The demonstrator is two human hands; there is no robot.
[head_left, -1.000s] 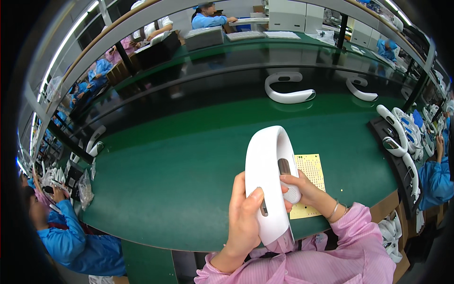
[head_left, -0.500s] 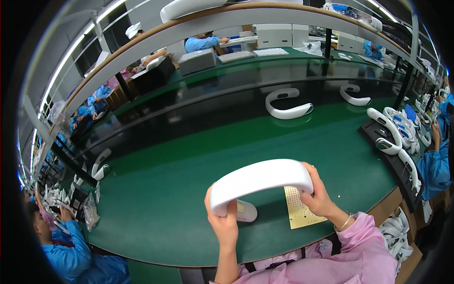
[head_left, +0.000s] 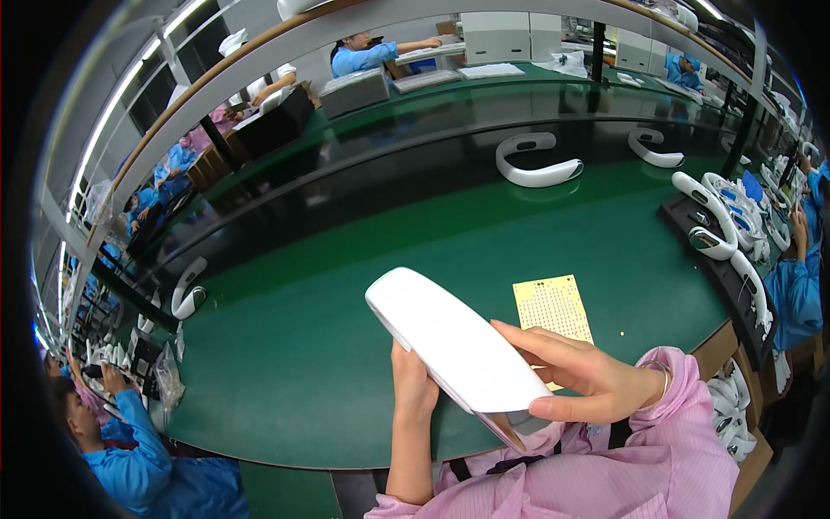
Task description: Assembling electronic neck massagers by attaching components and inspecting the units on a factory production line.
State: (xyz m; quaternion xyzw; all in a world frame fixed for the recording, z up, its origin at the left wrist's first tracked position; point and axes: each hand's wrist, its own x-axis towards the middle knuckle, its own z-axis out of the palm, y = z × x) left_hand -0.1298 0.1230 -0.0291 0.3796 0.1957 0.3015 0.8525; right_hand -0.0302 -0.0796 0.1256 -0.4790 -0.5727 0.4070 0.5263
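A white U-shaped neck fan [head_left: 450,337] is held over the green table, its smooth broad side turned up and its glossy end pointing towards me. My left hand [head_left: 415,385] grips it from below on its left side, with most of the fingers hidden behind it. My right hand [head_left: 596,376] spans the near right part, thumb close to the glossy end and fingertips along the far edge. Beyond and partly under my right hand lies a yellow sheet [head_left: 552,303] printed with a grid of small marks.
More white neck fans stand on the dark strip beyond, one mid-right [head_left: 540,173] and one farther right [head_left: 659,156]. Another neck fan [head_left: 187,294] sits at left. A black tray [head_left: 683,227] with white parts lies at right, above a cardboard box [head_left: 719,346]. Co-workers in blue sit on both sides.
The neck fan has been turned from an arch held at both sides to lying slantwise, its glossy end now towards me. My right hand has moved nearer, uncovering more of the yellow sheet's top.
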